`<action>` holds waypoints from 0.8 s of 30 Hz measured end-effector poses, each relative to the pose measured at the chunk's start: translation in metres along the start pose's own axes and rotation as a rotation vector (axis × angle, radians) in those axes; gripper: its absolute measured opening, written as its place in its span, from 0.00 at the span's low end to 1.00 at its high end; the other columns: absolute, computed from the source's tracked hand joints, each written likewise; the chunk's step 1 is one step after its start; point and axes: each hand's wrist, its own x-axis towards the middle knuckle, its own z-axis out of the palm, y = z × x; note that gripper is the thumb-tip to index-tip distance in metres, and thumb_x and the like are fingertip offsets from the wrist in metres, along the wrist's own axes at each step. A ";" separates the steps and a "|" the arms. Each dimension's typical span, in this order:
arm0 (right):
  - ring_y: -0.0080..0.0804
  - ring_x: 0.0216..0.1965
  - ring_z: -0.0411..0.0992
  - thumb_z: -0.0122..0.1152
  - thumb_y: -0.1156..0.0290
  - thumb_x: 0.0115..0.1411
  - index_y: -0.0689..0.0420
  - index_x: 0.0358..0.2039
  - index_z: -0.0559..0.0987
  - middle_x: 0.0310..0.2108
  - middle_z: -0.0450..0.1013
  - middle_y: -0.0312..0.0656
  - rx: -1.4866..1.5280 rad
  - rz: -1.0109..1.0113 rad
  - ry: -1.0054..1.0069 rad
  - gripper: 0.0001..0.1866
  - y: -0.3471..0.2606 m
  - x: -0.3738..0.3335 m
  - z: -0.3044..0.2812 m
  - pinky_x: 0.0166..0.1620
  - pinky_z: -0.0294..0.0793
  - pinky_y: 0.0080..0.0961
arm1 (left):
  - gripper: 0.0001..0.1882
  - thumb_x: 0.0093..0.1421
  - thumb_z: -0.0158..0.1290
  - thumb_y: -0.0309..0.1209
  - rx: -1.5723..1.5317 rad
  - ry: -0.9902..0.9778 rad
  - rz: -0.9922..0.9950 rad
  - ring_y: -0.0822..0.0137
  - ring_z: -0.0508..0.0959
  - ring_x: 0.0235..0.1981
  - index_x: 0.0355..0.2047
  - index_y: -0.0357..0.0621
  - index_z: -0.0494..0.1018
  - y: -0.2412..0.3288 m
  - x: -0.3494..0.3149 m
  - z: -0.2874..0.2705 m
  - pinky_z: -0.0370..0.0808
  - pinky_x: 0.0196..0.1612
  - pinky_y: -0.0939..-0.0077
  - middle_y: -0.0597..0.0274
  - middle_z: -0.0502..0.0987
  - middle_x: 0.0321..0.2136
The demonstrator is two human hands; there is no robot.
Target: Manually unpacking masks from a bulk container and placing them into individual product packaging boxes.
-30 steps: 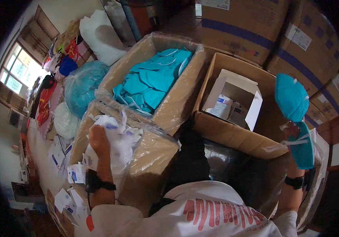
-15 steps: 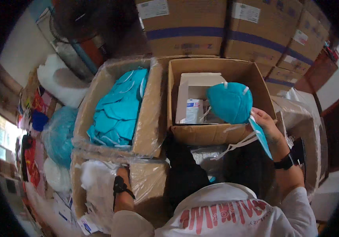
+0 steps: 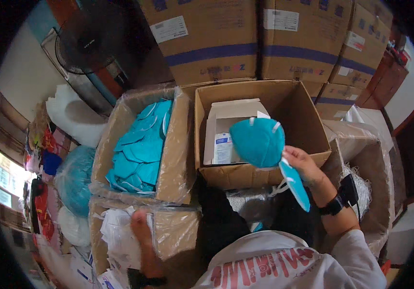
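My right hand [image 3: 301,163] pinches the edge of a teal face mask [image 3: 259,143], its cup opened out above the front of a cardboard box. From the same hand a second, folded teal mask [image 3: 295,188] hangs down, with white straps beside it. Inside that box stands an open white carton [image 3: 212,126] with a small printed packet [image 3: 223,148] in it. At the lower left, my left hand [image 3: 142,231] is beside white packets [image 3: 118,232] in a plastic-lined box. Its fingers are smeared, and I cannot make out whether they grip anything.
A plastic-lined box [image 3: 178,154] full of folded teal masks [image 3: 142,151] stands left of the cardboard box [image 3: 260,179]. White cords [image 3: 358,188] lie in a box at the right. Large sealed cartons [image 3: 207,53] are stacked behind; a fan [image 3: 85,41] stands at the far left.
My left hand has come back out of the packets toward me. The masks in my right hand have shifted left and slightly down in view. The whole view has tilted too.
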 end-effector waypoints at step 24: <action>0.27 0.38 0.67 0.50 0.70 0.57 0.48 0.49 0.62 0.40 0.65 0.37 0.503 -0.049 0.542 0.19 0.053 -0.041 -0.014 0.39 0.72 0.30 | 0.20 0.61 0.42 0.34 -1.350 -0.498 -0.559 0.64 0.66 0.49 0.53 0.43 0.57 0.255 -0.021 0.151 0.63 0.52 0.67 0.59 0.64 0.49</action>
